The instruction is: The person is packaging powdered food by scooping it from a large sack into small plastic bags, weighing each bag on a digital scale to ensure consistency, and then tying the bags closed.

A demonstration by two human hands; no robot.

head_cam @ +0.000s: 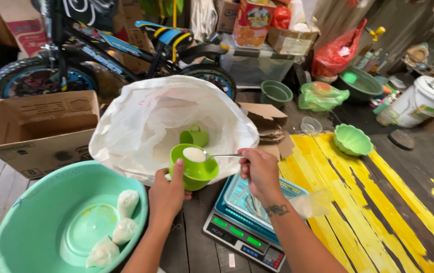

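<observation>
1. The left hand is closed round a green cup, held at the mouth of a big white sack, just above centre frame.
2. The right hand pinches a spoon loaded with white powder, its bowl over the cup.
3. The spoon's long axis runs 3 to 9 o'clock, handle at 3, bowl pointing 9. The cup stands upright, mouth up.
4. Done well, I judge: keep the cup level and steady, hold the bowl over the rim, tip slowly so nothing spills.
5. A scale lies at 5 o'clock of the cup; a basin with filled bags at 8.
</observation>
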